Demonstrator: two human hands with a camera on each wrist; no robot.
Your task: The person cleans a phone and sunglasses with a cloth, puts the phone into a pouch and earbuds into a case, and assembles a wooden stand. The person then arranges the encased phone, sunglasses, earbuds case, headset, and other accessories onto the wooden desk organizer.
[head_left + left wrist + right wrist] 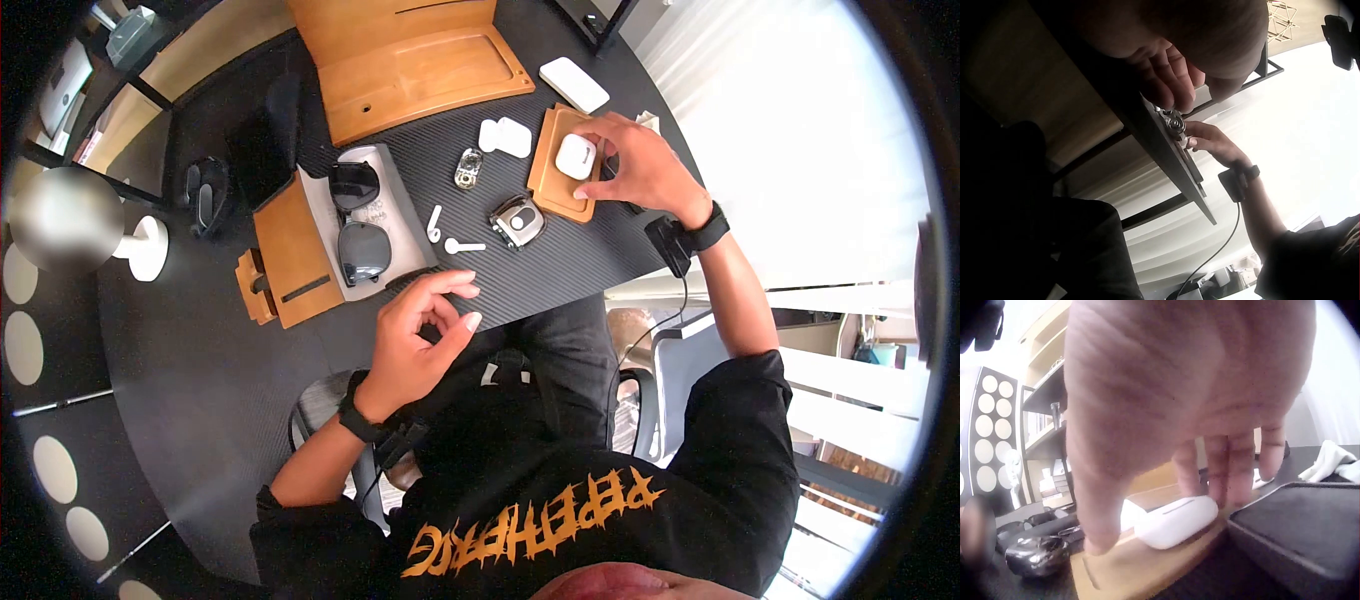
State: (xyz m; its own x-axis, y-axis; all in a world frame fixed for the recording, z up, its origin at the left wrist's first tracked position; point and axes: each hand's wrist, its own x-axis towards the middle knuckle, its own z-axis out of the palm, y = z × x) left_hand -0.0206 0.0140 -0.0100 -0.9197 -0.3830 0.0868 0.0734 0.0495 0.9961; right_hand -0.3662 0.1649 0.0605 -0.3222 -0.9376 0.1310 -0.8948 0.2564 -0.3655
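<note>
My right hand (645, 165) is spread over a white earbud case (575, 157) lying on a small wooden tray (550, 190). In the right wrist view, the thumb comes down on the tray, apart from the white case (1172, 524), while the other fingers reach down along its far side. My left hand (415, 330) hovers at the table's front edge, fingers loosely bent and holding nothing. Two white earbuds (434, 224) lie loose on the table beyond it. A silver, see-through gadget (518, 221) sits between the earbuds and the tray.
Dark sunglasses (364, 250) lie on an opened brown case (295, 250) to the left. Behind are a larger wooden board (430, 105), a white box (574, 84), a small clear gadget (467, 168) and white rounded pieces (514, 138). A black box (1300, 528) stands beside the tray.
</note>
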